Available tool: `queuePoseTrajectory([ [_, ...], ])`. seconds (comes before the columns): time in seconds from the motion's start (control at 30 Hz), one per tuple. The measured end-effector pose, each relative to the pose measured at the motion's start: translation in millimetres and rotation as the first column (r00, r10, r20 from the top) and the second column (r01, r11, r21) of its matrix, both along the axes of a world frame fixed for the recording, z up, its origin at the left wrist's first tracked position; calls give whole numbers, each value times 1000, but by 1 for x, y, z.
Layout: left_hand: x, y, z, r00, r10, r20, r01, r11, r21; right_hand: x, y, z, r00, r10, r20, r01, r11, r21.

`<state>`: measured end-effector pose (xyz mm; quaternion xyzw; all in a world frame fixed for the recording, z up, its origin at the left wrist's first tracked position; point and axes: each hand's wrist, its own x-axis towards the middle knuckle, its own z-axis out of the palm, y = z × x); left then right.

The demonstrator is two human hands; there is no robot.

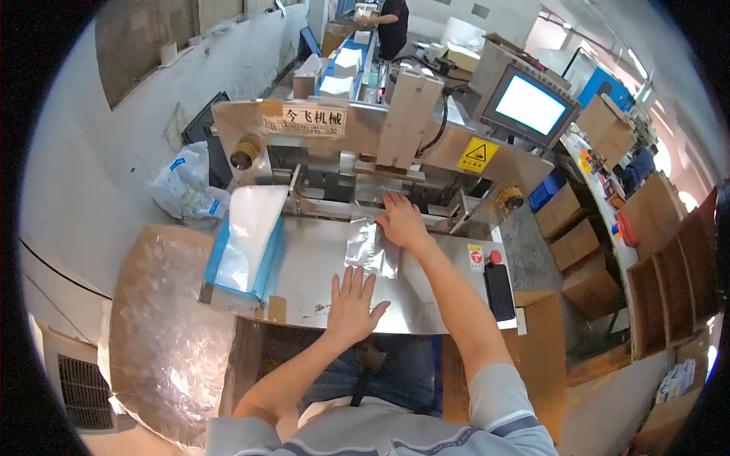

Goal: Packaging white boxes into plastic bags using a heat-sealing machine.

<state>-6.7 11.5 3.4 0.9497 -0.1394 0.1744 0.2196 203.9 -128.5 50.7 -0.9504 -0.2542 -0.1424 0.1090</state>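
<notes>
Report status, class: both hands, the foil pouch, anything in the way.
Left hand open, flat on the steel table. Right hand open, pressing the foil pouch toward the machine's infeed. Nothing blocking the pouch; stack of pouches sits left.

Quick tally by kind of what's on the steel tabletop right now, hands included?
Foil pouch: 1
Stack of clear bags in blue tray: 1
Red button: 1
Black phone: 1
Hands, left hand and right hand: 2
Total: 6

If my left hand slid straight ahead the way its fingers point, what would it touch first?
Most likely the silver foil pouch lying just beyond the left hand's fingertips on the metal table; how big the gap is, I can't tell.
</notes>
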Motion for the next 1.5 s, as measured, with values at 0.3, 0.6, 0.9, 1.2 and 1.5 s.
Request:
queuePoseTrajectory([
  [0.3, 0, -2, 1, 998, 37, 43, -36, 999, -25, 11, -4, 27, 997, -20, -69, 17, 999, -41],
  [0.6, -4, 4, 17, 988, 120, 102, -97, 974, -206, 30, -2, 32, 995, -26, -99, 18, 997, -79],
  [0.9, -4, 6, 12, 975, 187, 116, -146, 944, -296, 33, -9, 37, 995, -5, -100, 1, 999, -44],
  [1.2, -4, 9, 10, 979, 171, 108, -132, 945, -301, -78, -68, 24, 938, 123, -324, 121, 761, 638],
  [1.5, 0, 6, 10, 984, 153, 90, -116, 939, -323, -109, -85, -23, 822, 299, -484, 278, 531, 801],
])
